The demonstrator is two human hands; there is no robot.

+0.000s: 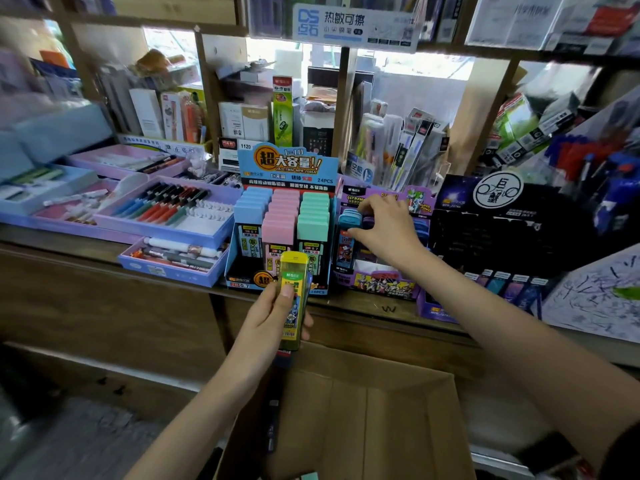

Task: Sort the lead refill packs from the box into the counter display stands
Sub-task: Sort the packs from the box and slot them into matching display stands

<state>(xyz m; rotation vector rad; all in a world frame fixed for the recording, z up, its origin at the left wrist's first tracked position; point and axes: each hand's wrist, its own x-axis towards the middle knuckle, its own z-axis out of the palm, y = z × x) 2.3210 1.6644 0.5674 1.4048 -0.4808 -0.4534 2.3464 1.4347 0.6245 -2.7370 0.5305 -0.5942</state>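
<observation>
My left hand (268, 320) grips a yellow-capped lead refill pack (293, 299) upright in front of the counter, with a second, blue pack seeming to sit behind it. My right hand (382, 230) reaches into the purple display stand (384, 284), its fingers curled over the tops of the blue and purple packs (349, 218) in its rows. To the left stands a blue display stand (287, 168) filled with blue, pink and green packs (282, 220). The open cardboard box (363, 410) sits below the counter, under my arms.
Purple trays of pens (166, 209) lie on the counter at the left. A black display stand (498, 220) and a scribbled test sheet (595, 296) are at the right. Shelves crowded with stationery rise behind the counter edge (104, 251).
</observation>
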